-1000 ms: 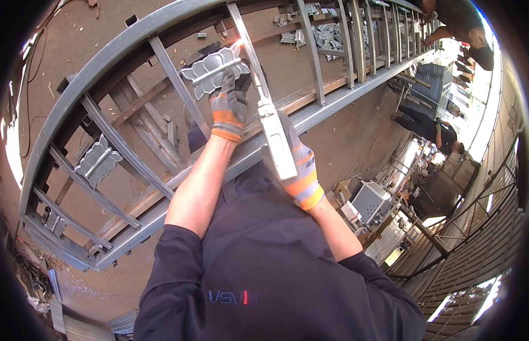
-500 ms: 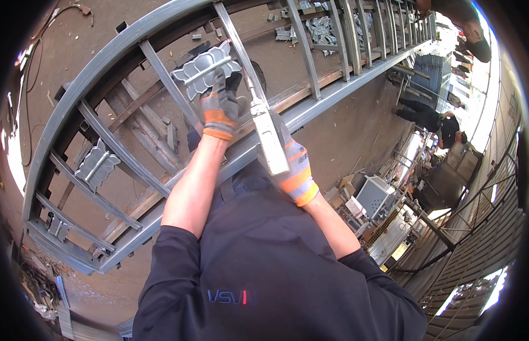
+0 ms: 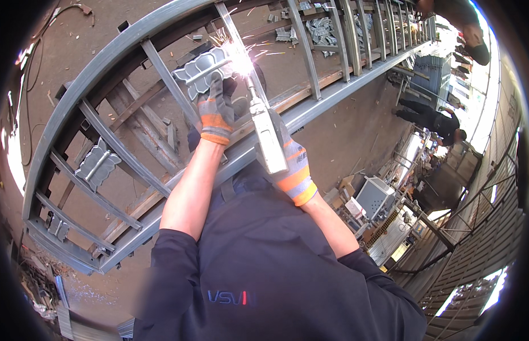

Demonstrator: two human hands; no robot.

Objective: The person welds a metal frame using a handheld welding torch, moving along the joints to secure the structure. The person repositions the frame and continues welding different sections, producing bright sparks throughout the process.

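Note:
My right hand (image 3: 294, 167), in a grey and orange glove, is closed round a pale welding gun (image 3: 268, 139). The gun's tip meets a grey metal bar, where a bright welding arc (image 3: 240, 61) throws sparks. A leaf-shaped grey metal ornament (image 3: 201, 73) sits between two bars of a curved steel frame (image 3: 152, 61), its right end beside the arc. My left hand (image 3: 217, 111), gloved too, is closed on the ornament's lower edge; its fingertips are partly hidden. A second ornament (image 3: 98, 165) and a smaller one sit between bars farther left.
Loose metal pieces (image 3: 327, 34) lie on the ground beyond the frame. To the right stand a grey box-shaped machine (image 3: 375, 196) and cluttered racks. A person in dark clothes (image 3: 446, 126) is at the far right, and another person's arm (image 3: 475, 42) reaches in at the top right.
A bright arc with flying sparks has appeared at the gun's tip, beside the ornament. My left hand has shifted very slightly. The person at the right has moved their arm.

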